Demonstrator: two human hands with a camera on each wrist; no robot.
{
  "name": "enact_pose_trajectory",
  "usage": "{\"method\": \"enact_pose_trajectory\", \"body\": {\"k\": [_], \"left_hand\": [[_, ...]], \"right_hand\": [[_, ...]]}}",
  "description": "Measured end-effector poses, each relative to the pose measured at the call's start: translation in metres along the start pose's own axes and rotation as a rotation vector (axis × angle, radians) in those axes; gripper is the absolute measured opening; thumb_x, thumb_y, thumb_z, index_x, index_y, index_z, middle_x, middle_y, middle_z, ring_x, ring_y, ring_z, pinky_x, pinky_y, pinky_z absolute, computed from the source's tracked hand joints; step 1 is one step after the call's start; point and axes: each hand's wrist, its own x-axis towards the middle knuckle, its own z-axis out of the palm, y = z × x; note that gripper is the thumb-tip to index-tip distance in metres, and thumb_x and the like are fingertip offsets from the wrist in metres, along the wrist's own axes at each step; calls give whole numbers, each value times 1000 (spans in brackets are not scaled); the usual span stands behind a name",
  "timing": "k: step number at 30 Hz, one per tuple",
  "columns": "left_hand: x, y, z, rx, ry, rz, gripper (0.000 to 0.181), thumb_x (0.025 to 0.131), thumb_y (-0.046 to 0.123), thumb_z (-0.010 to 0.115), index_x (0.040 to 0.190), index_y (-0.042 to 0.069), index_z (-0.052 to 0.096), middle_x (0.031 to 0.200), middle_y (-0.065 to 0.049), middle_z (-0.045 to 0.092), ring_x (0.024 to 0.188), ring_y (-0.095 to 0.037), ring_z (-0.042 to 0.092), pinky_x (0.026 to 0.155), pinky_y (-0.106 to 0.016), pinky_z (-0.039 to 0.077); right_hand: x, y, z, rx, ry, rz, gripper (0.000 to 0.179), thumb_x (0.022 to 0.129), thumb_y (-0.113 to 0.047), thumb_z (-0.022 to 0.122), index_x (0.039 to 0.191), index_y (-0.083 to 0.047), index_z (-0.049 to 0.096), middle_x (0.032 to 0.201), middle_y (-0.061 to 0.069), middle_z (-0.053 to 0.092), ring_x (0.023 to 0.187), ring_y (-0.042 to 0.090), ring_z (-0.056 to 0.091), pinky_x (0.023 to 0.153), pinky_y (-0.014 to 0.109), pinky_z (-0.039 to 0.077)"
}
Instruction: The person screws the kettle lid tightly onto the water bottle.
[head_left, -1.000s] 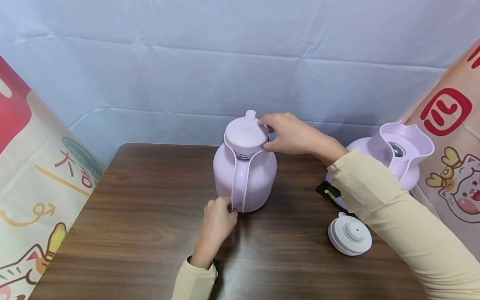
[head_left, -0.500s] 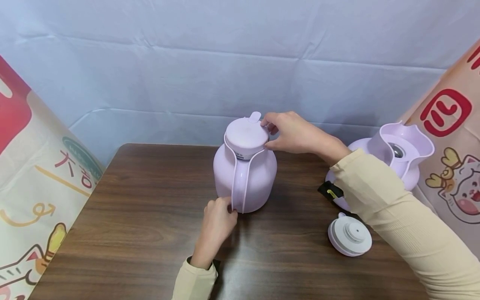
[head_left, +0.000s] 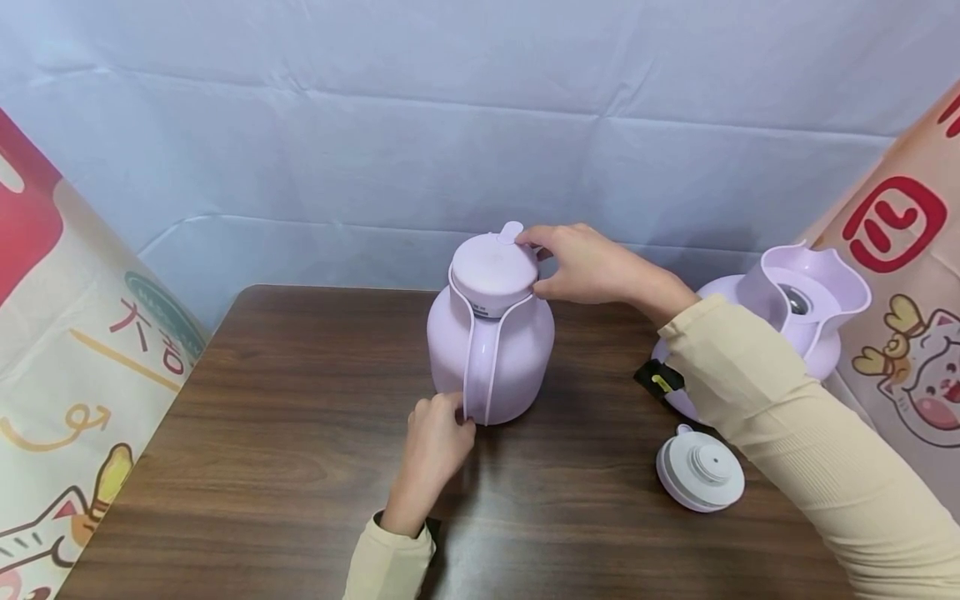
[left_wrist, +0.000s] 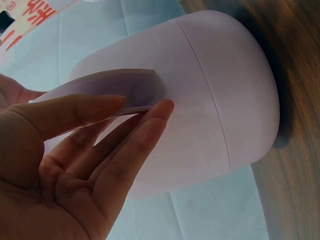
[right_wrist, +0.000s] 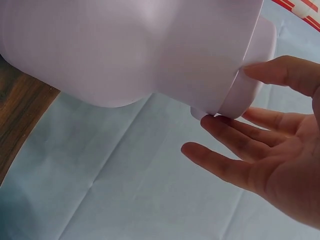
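Note:
A lilac vacuum jug (head_left: 517,358) stands upright mid-table, its handle toward me. My left hand (head_left: 437,442) pinches the lower end of the handle; in the left wrist view thumb and fingers (left_wrist: 145,135) lie on either side of it. On top of the jug sits a round lilac lid (head_left: 491,267) with a small tab (head_left: 512,232) at the back, slightly right of centre. My right hand (head_left: 585,262) grips the lid's right edge. Seen from the right wrist, the thumb presses one side of the lid (right_wrist: 255,70) while fingertips touch the other side by the tab.
Right of the jug, a second lilac jug (head_left: 802,275) without a lid stands partly behind my right sleeve (head_left: 750,392). A loose lid (head_left: 705,471) lies underside up on the brown table (head_left: 300,400). Pale cloth (head_left: 450,125) hangs behind.
The lid has turned a little, its tab shifting to the right. My right hand moved slightly along with it, fingertips again close to the tab. The left hand stays on the handle.

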Motion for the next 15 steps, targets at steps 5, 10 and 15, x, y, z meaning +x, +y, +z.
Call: {"method": "enact_pose_trajectory", "body": {"k": [5,10,15], "left_hand": [[1,0,0,0,2,-1,13,68,-3,63,66,10,64,59,-3,58,52,-18,46,50,-34,40],[0,0,0,-4,0,-5,13,68,-4,62,66,9,64,58,-3,57,51,-18,45,50,-34,40],[0,1,-1,-2,1,-7,13,68,-4,62,67,9,65,60,-3,59,51,-18,45,50,-34,40]], "right_hand": [[0,0,0,-1,26,-17,48,75,-5,60,121,5,50,111,18,59,103,29,56,89,41,39],[-2,0,1,1,60,-30,39,75,-5,61,112,6,55,102,18,62,97,29,58,87,41,41],[-2,-1,2,7,93,-33,32,74,-4,62,104,5,57,96,17,63,92,29,60,84,40,43]]}}
